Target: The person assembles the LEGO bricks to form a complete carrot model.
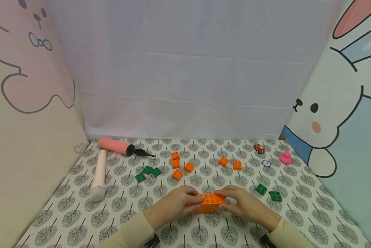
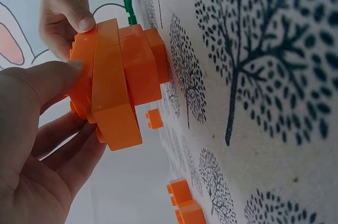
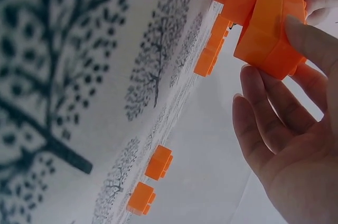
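Note:
A stack of orange toy building bricks (image 1: pixel 207 208) stands on the tree-patterned cloth in front of me, its studded top facing up. In the left wrist view the stack (image 2: pixel 117 81) steps inward from wider upper layers to a narrow base on the cloth. My left hand (image 1: pixel 179 202) pinches its left end, thumb on the near side and fingers behind. At the right end, my right hand (image 1: pixel 242 204) grips the upper layers between thumb and fingers. The fingers partly cover both ends of the top layer.
Loose orange bricks (image 1: pixel 189 167) and green bricks (image 1: pixel 140 177) lie beyond the stack, with more green bricks (image 1: pixel 276 196) at right. A pink pump (image 1: pixel 115 146) and a whitish stick-like object (image 1: pixel 100 174) lie left. A red toy car (image 1: pixel 259 148), a chip (image 1: pixel 266 164) and a pink duck (image 1: pixel 285 158) sit far right.

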Tool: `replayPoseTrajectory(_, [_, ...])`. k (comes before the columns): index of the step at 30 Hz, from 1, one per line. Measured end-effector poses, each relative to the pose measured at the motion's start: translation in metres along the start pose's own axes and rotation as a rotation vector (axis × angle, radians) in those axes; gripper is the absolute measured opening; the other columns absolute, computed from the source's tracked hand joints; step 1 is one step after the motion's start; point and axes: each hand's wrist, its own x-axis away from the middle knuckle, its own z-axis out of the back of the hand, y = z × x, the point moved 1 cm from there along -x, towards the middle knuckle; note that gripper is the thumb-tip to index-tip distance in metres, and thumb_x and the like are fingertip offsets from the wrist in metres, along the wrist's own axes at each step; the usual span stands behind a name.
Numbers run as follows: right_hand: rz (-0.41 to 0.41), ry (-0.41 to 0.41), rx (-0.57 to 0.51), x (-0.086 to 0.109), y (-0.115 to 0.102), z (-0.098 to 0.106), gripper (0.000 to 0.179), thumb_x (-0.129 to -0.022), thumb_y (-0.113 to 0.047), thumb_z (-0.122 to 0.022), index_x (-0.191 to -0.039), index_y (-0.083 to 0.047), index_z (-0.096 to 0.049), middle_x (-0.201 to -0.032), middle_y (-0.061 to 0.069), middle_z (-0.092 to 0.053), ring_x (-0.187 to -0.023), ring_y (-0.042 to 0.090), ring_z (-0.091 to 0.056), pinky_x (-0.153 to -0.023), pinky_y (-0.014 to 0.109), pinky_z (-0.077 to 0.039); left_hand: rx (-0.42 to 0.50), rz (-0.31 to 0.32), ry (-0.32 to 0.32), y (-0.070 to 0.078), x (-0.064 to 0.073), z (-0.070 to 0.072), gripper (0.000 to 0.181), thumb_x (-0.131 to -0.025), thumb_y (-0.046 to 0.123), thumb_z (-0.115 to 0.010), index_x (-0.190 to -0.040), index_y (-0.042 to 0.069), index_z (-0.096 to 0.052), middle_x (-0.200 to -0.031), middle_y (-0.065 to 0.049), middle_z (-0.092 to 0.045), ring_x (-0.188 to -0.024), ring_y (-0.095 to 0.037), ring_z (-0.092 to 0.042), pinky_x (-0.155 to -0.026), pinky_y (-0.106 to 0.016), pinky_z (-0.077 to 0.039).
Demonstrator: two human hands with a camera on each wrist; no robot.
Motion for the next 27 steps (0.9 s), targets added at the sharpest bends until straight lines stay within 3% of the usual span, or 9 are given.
replayPoseTrajectory(9, [-0.009, -0.001, 0.008, 0.0, 0.002, -0.001, 0.045, -0.097, -0.039, -0.063, -0.134, -0.014, -0.064, -0.12, -0.008, -0.065, -0.104, 0.007, -0.062, -0.088, 0.035, -0.055, -0.057, -0.006, 0.01, -0.001, 0.001, -0.003, 0.033, -0.095, 0.029, -0.069, -0.126, 0.019, -0.069, -0.111, -0.001, -0.069, -0.095, -0.008, -0.063, -0.086, -0.015, -0.05])
replayPoseTrajectory(20, [-0.005, -0.013, 0.01, -0.001, 0.001, 0.002, 0.046, -0.097, -0.04, -0.063, -0.134, -0.013, -0.064, -0.118, -0.009, -0.065, -0.104, 0.008, -0.061, -0.089, 0.035, -0.055, -0.015, -0.018, 0.056, -0.007, 0.003, -0.004, 0.033, -0.093, 0.03, -0.07, -0.125, 0.02, -0.07, -0.115, 0.0, -0.068, -0.099, -0.009, -0.063, -0.089, -0.017, -0.051])
replayPoseTrajectory(23, [-0.006, -0.016, 0.011, -0.001, 0.001, 0.002, 0.046, -0.097, -0.039, -0.064, -0.134, -0.013, -0.064, -0.118, -0.009, -0.065, -0.104, 0.007, -0.061, -0.088, 0.035, -0.055, 0.03, 0.012, 0.028, -0.009, 0.003, -0.004, 0.036, -0.096, 0.035, -0.066, -0.129, 0.02, -0.067, -0.12, 0.0, -0.067, -0.106, -0.011, -0.063, -0.094, -0.022, -0.051])
replayPoseTrajectory(27, [-0.003, -0.014, 0.013, -0.001, 0.001, 0.002, 0.045, -0.096, -0.038, -0.065, -0.134, -0.013, -0.064, -0.118, -0.01, -0.065, -0.104, 0.007, -0.061, -0.088, 0.035, -0.055, 0.072, 0.099, -0.023, -0.014, 0.005, -0.001, 0.046, -0.102, 0.049, -0.049, -0.137, 0.023, -0.061, -0.129, 0.0, -0.064, -0.116, -0.015, -0.06, -0.1, -0.033, -0.05])
